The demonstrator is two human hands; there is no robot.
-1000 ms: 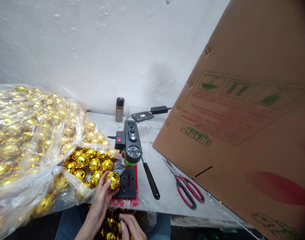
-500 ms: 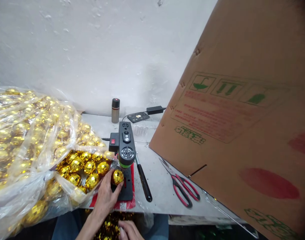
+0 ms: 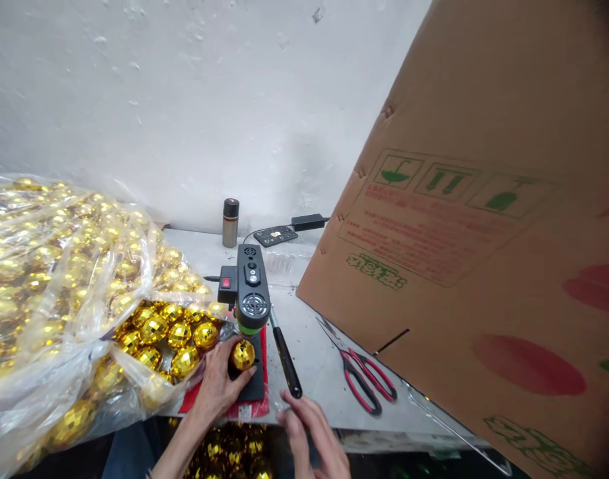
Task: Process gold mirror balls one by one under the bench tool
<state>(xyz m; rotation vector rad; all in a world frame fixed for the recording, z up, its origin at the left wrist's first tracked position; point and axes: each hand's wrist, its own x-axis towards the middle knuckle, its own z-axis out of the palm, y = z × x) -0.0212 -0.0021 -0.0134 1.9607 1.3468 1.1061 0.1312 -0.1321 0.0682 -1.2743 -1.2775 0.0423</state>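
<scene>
My left hand (image 3: 221, 380) is closed around a shiny gold mirrored ball (image 3: 243, 355), with the thumb on its near side and the fingers behind it. The ball is under the round front head of a small black bench press (image 3: 253, 286), above the black base plate (image 3: 254, 389). From the press's right side, a lever with a black handle (image 3: 287, 362) slants toward me. My right hand (image 3: 314, 436) is just below the handle's tip, its fingers apart and partly bent. Whether a fingertip touches the handle, I cannot tell.
A clear plastic bag (image 3: 89, 299) full of gold balls spreads along the left. Red-handled scissors (image 3: 367, 379) lie to the right, beside a large cardboard box (image 3: 434, 266). A bottle (image 3: 230, 223) and a phone-like black slab (image 3: 275, 235) are at the back. More gold balls (image 3: 229, 452) sit below the table edge.
My right hand has moved up and right from below the table edge to the lever handle's tip. My left hand has shifted the gold ball slightly right, under the press head.
</scene>
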